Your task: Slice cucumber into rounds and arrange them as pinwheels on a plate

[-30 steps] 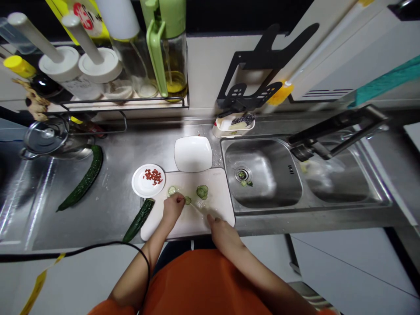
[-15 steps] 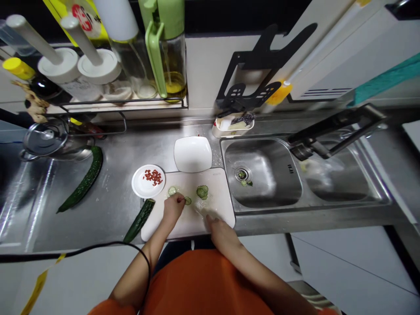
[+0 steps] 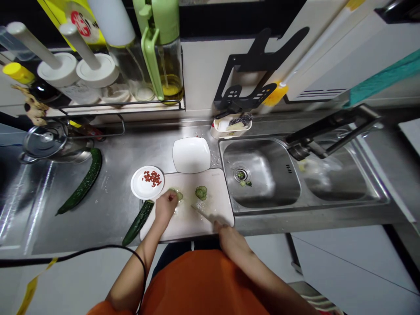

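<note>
Cucumber slices (image 3: 179,196) lie on the left half of the cutting board (image 3: 188,223), right by the fingertips of the left hand (image 3: 166,204). Those fingertips are drawn together in a narrow pinch; whether a slice or some smaller bit is caught between them I cannot tell, since the knuckles cover the spot. The right hand (image 3: 229,238) is wrapped around the handle of a knife (image 3: 204,213), its blade slanting low over the board toward the middle, tip apart from the left fingers. A small overlapping pile of slices (image 3: 201,192) sits beyond the blade, on the right half of the board.

A cut length of cucumber (image 3: 139,222) lies along the board's left edge (how much of it rests on the board is hard to say), while a longer, uncut-looking cucumber (image 3: 83,183) lies well apart on the steel counter (image 3: 113,205). A round white plate (image 3: 137,186) with small red pieces (image 3: 152,178) is at the board's far left corner, and a squarish white dish (image 3: 192,155) stands at its far edge.

My reading is that the step in hand is handling loose slices, with the knife held aside rather than cutting. The next move, as I judge it, calls for a light pinch, as thin, wet slices could slip or stick together, and for keeping the blade turned away from the left fingers.
</note>
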Tool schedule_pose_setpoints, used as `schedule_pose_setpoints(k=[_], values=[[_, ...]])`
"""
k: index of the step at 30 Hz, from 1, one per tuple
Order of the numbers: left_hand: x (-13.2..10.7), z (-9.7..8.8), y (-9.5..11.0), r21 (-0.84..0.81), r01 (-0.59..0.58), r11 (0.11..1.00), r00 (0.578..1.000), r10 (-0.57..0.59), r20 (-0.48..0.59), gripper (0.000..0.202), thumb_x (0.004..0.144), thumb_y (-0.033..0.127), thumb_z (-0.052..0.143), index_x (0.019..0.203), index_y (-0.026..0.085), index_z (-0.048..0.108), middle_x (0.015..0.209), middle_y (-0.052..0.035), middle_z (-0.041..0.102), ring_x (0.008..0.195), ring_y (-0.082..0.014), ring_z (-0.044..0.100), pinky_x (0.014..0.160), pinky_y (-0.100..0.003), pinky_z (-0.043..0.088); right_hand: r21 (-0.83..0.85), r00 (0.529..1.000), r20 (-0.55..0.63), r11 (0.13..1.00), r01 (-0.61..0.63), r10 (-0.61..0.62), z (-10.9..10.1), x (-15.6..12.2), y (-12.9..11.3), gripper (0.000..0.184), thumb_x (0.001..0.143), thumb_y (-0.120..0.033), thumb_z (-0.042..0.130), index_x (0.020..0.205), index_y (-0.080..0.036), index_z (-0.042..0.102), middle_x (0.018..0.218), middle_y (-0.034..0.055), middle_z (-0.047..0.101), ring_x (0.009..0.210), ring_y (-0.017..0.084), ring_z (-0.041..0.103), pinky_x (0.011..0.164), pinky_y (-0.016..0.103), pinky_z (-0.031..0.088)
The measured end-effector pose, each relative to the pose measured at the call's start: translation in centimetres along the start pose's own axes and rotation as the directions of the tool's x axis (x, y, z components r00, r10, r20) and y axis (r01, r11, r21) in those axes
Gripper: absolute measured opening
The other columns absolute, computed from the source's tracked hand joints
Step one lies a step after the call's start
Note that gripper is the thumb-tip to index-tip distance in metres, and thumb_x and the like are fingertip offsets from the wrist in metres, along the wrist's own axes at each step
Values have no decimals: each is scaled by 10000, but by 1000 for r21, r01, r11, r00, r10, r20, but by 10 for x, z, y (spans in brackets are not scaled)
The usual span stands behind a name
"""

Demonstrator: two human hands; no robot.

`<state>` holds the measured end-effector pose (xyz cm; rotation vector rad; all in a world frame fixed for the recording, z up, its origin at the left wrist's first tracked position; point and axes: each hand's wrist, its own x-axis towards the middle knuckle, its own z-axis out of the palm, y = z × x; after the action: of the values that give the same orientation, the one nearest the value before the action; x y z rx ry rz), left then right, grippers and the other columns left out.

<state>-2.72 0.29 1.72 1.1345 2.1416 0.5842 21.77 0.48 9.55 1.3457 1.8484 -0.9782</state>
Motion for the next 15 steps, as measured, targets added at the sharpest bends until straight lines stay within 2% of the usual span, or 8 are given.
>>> schedule_pose_setpoints(k=[4,8,11,15], values=[[7,-12,-3,174,-7,985,996,23,-89,190,806,270,491,812,206,669,703,-8,660,651,-131,576,655,-224,394,3,1000,-7,1000,14,-14,-1,0,0,536,785,18,279,1212,-202,517,993,106,653,922,227,636,671,278,432],[7,-14,-5,289,-20,957,988,63,-140,269,824,254,495,1038,200,649,895,-77,682,787,-184,609,736,-270,426,-2,1000,-10,1000,8,-8,1,1,2,528,783,17,284,1203,-202,517,996,104,654,914,237,642,665,284,434],[7,-10,-5,269,-80,960,979,127,-160,323,846,256,482,1137,201,610,1070,-103,652,912,-205,609,819,-297,442,-1,1000,-23,1000,16,-16,5,3,4,529,783,17,276,1195,-205,522,973,99,657,896,232,647,659,281,436],[7,1,1,143,-255,956,962,266,-59,296,850,257,495,1119,203,607,1070,-82,643,968,-190,591,891,-294,440,16,999,-38,1000,27,-26,7,3,6,522,786,17,279,1186,-210,525,969,92,661,897,212,644,673,266,432]])
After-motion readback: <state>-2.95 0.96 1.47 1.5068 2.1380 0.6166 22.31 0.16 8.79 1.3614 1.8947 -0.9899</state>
